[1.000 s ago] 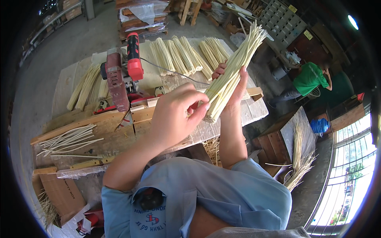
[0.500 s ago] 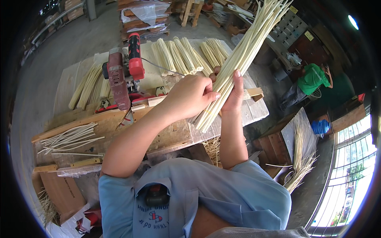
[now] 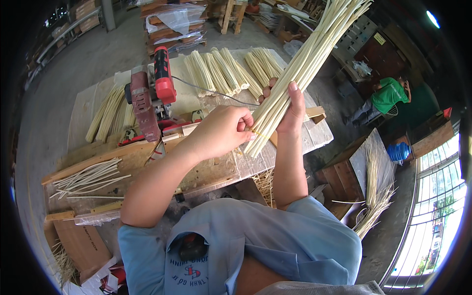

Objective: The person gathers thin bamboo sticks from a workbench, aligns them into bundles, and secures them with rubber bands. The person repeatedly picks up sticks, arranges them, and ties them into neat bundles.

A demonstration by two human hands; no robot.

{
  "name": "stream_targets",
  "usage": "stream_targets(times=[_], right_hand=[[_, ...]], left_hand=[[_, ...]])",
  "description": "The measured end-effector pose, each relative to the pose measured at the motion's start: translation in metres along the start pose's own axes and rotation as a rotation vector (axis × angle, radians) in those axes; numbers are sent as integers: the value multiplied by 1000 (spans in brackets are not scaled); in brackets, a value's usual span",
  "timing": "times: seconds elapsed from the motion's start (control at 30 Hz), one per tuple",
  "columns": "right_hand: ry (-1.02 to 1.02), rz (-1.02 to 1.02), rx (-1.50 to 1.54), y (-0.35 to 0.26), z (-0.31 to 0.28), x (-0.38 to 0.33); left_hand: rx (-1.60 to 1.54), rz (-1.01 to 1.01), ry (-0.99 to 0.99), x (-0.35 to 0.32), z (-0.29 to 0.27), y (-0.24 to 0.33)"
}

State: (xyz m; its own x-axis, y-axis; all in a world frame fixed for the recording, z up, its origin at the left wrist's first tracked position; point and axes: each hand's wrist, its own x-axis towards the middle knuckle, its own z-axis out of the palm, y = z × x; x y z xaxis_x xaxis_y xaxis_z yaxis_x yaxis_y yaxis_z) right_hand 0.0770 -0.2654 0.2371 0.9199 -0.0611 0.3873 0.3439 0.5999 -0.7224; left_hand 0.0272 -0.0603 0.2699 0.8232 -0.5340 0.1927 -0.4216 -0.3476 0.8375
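A long bundle of pale rattan sticks (image 3: pixel 309 64) slants up to the far right above the workbench. My right hand (image 3: pixel 291 105) is closed round its lower part, thumb on the near face and fingertips showing on the far side. Beside the bundle's lower end, my left hand (image 3: pixel 231 126) pinches a thin yellow band (image 3: pixel 258 133) that runs across the sticks. The band looks like a rubber band or tie; its far side is hidden. The sticks' lower ends stick out a little below it.
A red-and-black mitre saw (image 3: pixel 146 101) stands left of my hands, its cable trailing right. More stick bundles (image 3: pixel 219 71) lie behind it, and loose sticks (image 3: pixel 91 176) at the bench's left. Wooden fences edge the bench (image 3: pixel 241 164). A person in green (image 3: pixel 388 96) is far right.
My left hand has moved left and slightly down the bundle, from pressing on the sticks to pinching the yellow band, which now sits nearer the lower end. My right hand keeps its hold.
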Motion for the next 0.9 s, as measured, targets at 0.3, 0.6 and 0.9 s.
stream_targets(times=[0.3, 0.6, 0.9], right_hand=[[-57, -97, 192, 6, 0, 5], [-146, -169, 91, 7, -6, 1], [-166, -209, 93, 6, -5, 1]], left_hand=[[-4, 9, 246, -20, 18, -2], [110, 27, 329, -19, 23, -5], [100, 97, 369, -21, 31, -11]])
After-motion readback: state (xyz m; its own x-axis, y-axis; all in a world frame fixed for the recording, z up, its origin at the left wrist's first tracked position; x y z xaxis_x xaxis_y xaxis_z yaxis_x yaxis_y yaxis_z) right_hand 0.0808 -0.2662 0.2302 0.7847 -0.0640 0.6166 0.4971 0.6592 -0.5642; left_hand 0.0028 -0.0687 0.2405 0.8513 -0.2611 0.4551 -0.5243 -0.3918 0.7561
